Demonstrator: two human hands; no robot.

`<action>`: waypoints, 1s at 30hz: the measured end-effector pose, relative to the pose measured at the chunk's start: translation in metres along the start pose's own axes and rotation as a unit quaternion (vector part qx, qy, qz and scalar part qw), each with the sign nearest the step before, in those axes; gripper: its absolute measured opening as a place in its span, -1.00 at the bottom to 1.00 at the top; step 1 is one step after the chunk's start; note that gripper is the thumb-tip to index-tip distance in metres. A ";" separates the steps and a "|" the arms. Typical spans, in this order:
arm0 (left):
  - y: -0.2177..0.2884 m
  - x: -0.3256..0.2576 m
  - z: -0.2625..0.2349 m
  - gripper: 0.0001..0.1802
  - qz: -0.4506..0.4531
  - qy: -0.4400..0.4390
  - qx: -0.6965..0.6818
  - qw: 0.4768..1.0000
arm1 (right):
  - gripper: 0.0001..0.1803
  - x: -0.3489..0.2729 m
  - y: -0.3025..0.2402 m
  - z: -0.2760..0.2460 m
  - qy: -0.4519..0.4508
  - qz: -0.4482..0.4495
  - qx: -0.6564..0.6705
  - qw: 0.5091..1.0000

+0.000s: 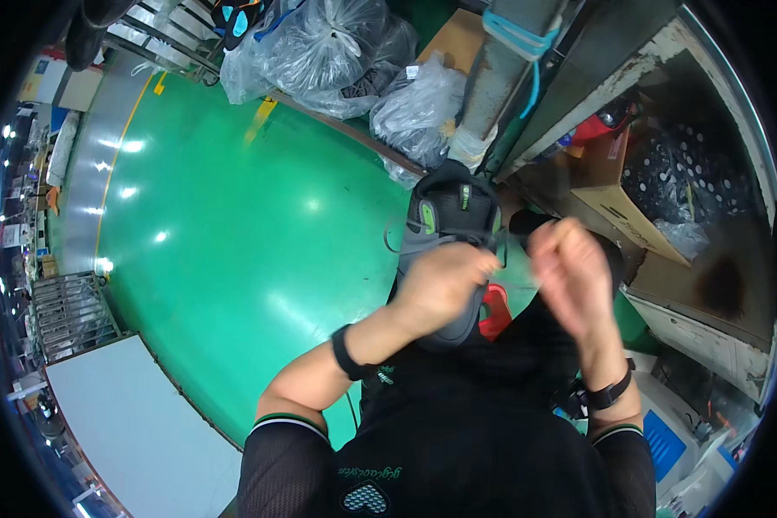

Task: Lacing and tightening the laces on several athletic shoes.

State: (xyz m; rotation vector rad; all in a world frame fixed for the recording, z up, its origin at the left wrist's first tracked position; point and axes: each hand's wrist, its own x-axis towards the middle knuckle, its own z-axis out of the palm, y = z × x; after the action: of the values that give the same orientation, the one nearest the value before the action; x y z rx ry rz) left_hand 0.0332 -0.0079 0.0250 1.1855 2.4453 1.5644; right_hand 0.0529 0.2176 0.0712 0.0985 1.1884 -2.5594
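A dark grey shoe [459,192] with bright green accents lies over my lap, its top side up. My left hand [447,281] is closed above the shoe, fingertips pinched on a thin dark shoelace [388,235] that loops out past the shoe's left side. To the right of the shoe, my right hand [570,272] is raised with its fingers pinched together, apparently on the lace's other end. Motion smears both hands, and the stretch of lace between them is faint. Beneath the shoe a red piece [495,312] shows beside my dark trousers.
Stuffed clear plastic bags [328,52] stand at the far side beside a grey metal post [505,78]. At right, a metal-framed shelf holds an open cardboard box [617,203] with dark bagged items. A white panel [138,432] lies at left over the green floor [233,224].
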 end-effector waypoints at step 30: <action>-0.027 -0.005 -0.047 -0.90 -0.348 0.205 0.045 0.913 | -0.85 0.051 0.037 -0.025 0.128 0.018 -0.617 0.776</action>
State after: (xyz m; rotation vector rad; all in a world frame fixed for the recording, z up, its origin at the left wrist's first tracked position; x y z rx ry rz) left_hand 0.0032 -0.0533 0.0249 -0.0898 2.7256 1.5623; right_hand 0.0143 0.2010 0.0174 0.1506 2.6341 -1.2685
